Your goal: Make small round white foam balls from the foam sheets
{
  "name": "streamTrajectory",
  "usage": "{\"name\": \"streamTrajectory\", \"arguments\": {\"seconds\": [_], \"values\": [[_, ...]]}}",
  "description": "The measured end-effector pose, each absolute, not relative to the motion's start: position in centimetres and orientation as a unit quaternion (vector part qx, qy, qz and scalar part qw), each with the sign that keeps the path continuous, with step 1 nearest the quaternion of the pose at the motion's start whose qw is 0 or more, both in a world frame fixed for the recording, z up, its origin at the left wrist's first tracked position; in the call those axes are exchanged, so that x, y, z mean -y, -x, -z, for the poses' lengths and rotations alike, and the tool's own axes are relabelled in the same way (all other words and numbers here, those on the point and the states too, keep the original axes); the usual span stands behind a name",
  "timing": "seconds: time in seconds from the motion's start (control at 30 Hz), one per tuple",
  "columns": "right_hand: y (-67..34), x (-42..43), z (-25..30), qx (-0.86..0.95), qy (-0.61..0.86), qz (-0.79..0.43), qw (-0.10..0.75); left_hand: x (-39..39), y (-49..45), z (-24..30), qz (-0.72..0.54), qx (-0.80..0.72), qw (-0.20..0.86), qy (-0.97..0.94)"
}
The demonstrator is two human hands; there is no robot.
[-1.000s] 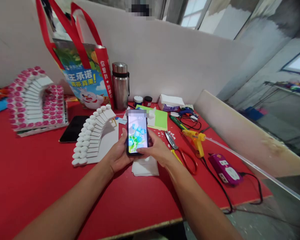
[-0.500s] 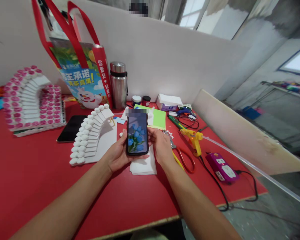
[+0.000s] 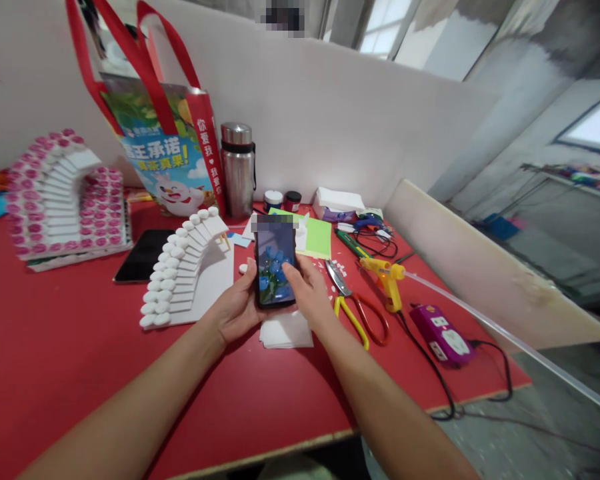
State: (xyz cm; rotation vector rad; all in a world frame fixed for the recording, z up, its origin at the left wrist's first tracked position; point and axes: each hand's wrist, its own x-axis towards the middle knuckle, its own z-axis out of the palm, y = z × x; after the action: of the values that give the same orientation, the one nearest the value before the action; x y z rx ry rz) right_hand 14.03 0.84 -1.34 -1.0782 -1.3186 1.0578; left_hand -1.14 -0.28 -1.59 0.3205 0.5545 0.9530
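A smartphone (image 3: pixel 275 260) is held upright over the red table, its screen showing blue flowers. My left hand (image 3: pixel 240 300) grips it from the left and below. My right hand (image 3: pixel 307 287) is at the phone's right edge, with the thumb over the screen and the other fingers mostly hidden behind. Beneath the phone lie white paper sheets (image 3: pixel 287 331). Just left stands a small white curved staircase model (image 3: pixel 180 273) edged with white oval pieces. Scissors (image 3: pixel 353 300) with red and yellow handles lie to the right of my right hand.
A yellow glue gun (image 3: pixel 387 283) with a long clear stick and a purple power strip (image 3: pixel 443 337) sit right, cables trailing over the edge. Behind are a steel flask (image 3: pixel 238 173) and a bag (image 3: pixel 167 153). A pink-decorated staircase model (image 3: pixel 67 207) and a dark tablet (image 3: pixel 145 257) are left.
My right thumb has moved left onto the phone's screen, and the right hand has shifted slightly left, uncovering more of the scissors. My left hand keeps hold of the phone.
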Motion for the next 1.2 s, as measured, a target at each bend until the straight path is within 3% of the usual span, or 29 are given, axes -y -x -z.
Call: {"name": "streamTrajectory", "arguments": {"seconds": [0.27,1.2], "values": [[-14.1,-1.0,2.0,0.566,0.489,-0.404,0.527,0.9,0.2,1.3,-0.439,-0.240,0.852,-0.154],[-15.0,-1.5,1.0,0.490,0.487,-0.461,0.557,0.4,1.2,1.7,-0.413,-0.239,0.863,-0.168]]}}
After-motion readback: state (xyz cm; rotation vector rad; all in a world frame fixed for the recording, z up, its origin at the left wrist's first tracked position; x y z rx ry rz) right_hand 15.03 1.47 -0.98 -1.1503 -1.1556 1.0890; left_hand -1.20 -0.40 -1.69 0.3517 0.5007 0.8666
